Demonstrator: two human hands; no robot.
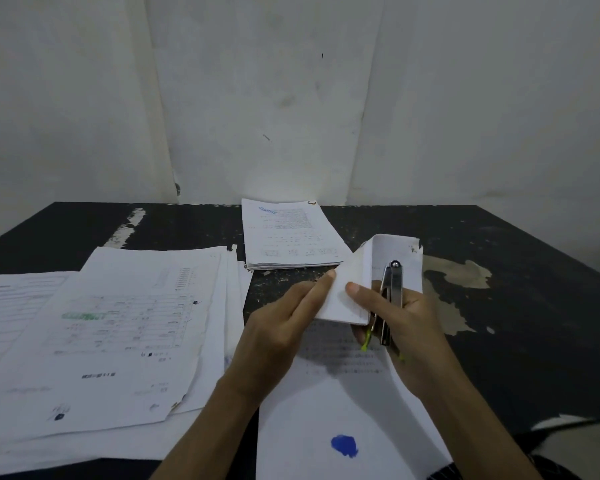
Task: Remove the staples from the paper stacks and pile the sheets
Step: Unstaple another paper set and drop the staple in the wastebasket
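Note:
My left hand pinches the folded-back top sheets of a paper stack that lies in front of me, a blue blot near its lower edge. My right hand grips the same stack from the right. It also holds a metal staple remover with yellow-green handles, pressed against the sheets. The folded corner stands up with a torn edge at its top. A thick stapled stack with a blue stamp rests at the back middle. Loose printed sheets are piled at the left.
The table is black with worn, peeling patches at the right and a white scrape at the back left. A white wall rises right behind it. More white sheets reach the left edge of view.

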